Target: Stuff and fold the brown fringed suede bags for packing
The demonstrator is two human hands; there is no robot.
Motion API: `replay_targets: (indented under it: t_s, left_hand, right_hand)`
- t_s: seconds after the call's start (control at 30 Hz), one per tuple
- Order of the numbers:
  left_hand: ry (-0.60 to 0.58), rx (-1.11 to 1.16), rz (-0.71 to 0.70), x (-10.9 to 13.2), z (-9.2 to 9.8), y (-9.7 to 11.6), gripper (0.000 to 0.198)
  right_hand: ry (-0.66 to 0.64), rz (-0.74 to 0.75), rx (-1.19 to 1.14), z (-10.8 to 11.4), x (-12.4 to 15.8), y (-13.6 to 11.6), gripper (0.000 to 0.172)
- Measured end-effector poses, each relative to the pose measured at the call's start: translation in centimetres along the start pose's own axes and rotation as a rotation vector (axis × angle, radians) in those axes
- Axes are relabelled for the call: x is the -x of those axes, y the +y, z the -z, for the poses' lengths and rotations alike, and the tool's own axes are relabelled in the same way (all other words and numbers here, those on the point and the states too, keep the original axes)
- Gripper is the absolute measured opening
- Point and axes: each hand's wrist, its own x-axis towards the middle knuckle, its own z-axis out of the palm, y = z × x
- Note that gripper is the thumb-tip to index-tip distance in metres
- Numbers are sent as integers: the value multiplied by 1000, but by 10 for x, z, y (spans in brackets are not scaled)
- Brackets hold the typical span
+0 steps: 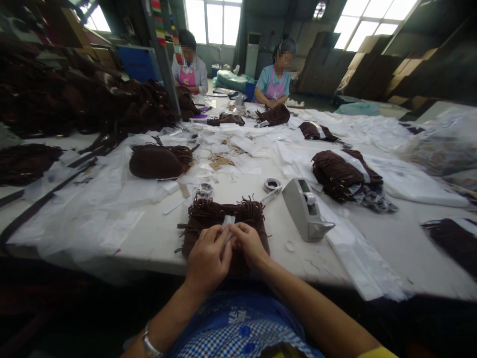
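Note:
A dark brown fringed bag [194, 226] lies at the table's front edge, right before me. Both my hands are over its middle, at a narrow white strip [228, 219] that stands up near the bag's brass eyelets. My left hand [208, 253] has its fingers pinched on this strip. From the other side my right hand [249, 242] pinches at the same strip, its fingertips touching the left ones. The fingers hide the strip's lower end. Just right of the bag stands a grey tape dispenser [303, 211]. A coiled strap in clear wrap [272, 185] lies behind the bag.
Another brown bag [154, 161] rests at the left, and a wrapped fringed bag [345, 174] at the right. White plastic sheets [350, 258] hang over the front edge. Two people work across the white table [238, 186]. A metal post [164, 59] rises at the left.

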Motion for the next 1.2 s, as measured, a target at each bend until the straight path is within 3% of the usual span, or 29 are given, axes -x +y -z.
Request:
replay_targets:
  t_s: [0.23,0.33,0.5,0.67,0.87,0.93,1.03,1.1,1.2]
  left_hand:
    - [61,387,349,-10,10,-14,26]
    - [-36,437,458,-18,3,-20,22]
    - [-119,689,541,-21,-11,-29,37]
    - [-147,837,624,-25,-8,-26,60]
    - [-166,930,710,-29,-11,-14,57]
    - [-155,953,734,-26,-12,-14,58]
    - [-146,992,777,-21,-13,-17,59]
    - [-135,1020,808,-17,-14,-19,61]
    - [-98,1043,819,-13,-17,-22,63]
  right_hand:
    - [-15,-23,29,0,0,2,42]
    - [-6,-7,49,0,-1,4,42]
    - [-54,4,24,0,1,3,46]
    - [-8,-43,32,1,1,-2,43]
    - [-6,-25,8,2,-4,-5,38]
    - [-72,16,151,5,3,-12,38]
    - [-107,274,641,19,27,-38,31]
    - [27,472,980,40,49,-62,29]
    - [436,617,1269,91,72,-100,25]
